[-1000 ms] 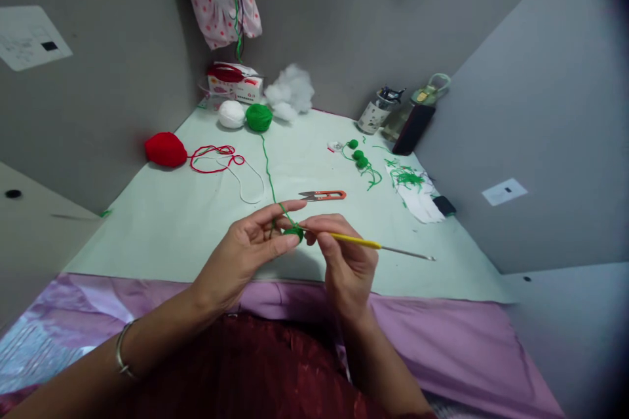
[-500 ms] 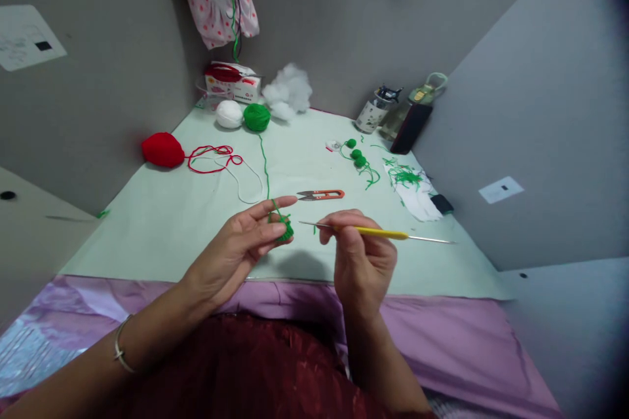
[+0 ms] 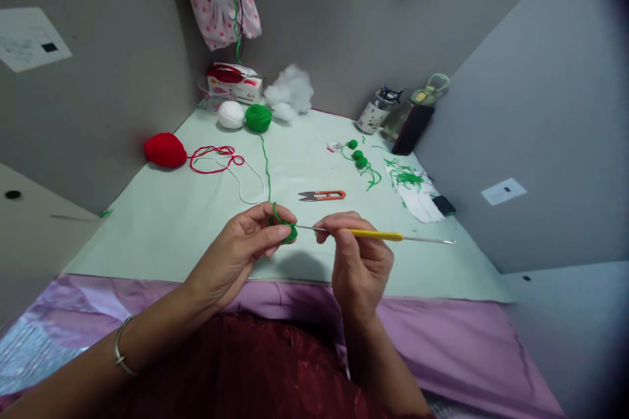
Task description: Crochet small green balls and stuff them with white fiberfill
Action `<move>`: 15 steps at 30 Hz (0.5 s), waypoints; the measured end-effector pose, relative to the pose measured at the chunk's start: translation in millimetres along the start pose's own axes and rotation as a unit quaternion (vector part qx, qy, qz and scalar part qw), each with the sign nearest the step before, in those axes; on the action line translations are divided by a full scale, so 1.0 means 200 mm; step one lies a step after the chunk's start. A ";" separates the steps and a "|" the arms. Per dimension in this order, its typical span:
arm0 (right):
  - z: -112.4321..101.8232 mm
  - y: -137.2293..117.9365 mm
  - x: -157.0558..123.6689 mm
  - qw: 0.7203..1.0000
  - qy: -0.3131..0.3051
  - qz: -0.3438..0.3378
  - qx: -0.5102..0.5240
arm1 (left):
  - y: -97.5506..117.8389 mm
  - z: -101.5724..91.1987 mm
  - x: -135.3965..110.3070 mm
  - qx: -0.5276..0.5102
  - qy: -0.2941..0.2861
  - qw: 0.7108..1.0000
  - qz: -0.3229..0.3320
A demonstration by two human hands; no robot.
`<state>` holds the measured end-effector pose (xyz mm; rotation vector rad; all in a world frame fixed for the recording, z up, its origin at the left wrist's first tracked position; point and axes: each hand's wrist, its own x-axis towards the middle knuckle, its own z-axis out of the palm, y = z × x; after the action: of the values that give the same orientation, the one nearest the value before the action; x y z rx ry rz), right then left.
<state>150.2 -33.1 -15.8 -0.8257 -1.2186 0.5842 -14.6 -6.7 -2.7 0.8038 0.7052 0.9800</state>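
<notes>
Between the thumb and fingers of my left hand is pinched a small green crochet piece, partly covered by the fingers. Green yarn loops over the left index finger and runs back to a green yarn ball. My right hand grips a crochet hook by its yellow handle, like a pen. The hook's thin metal tip points left and meets the green piece at my left fingertips; whether it is inside a stitch I cannot tell. Orange thread snips lie just beyond the hands.
A red yarn ball and white yarn ball sit at left. White stuffing lies at the back. At right are small green crocheted balls, green yarn scraps, a pen jar and a dark phone.
The hook has moved left, its tip going from a gap beside the green piece to touching it. My left index finger has bent down toward the piece.
</notes>
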 end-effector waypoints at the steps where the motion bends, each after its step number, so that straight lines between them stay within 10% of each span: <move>1: 0.00 0.00 0.00 1.000 0.001 -0.002 -0.002 | 0.00 0.00 0.00 0.001 -0.003 1.000 -0.001; 15: -0.01 -0.01 0.00 1.000 -0.004 0.002 -0.016 | 0.01 0.02 -0.01 0.009 0.012 1.000 -0.013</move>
<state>150.9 -34.9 -15.3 -0.8527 -1.2371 0.5728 -13.3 -8.1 0.6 0.7979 0.7439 0.9629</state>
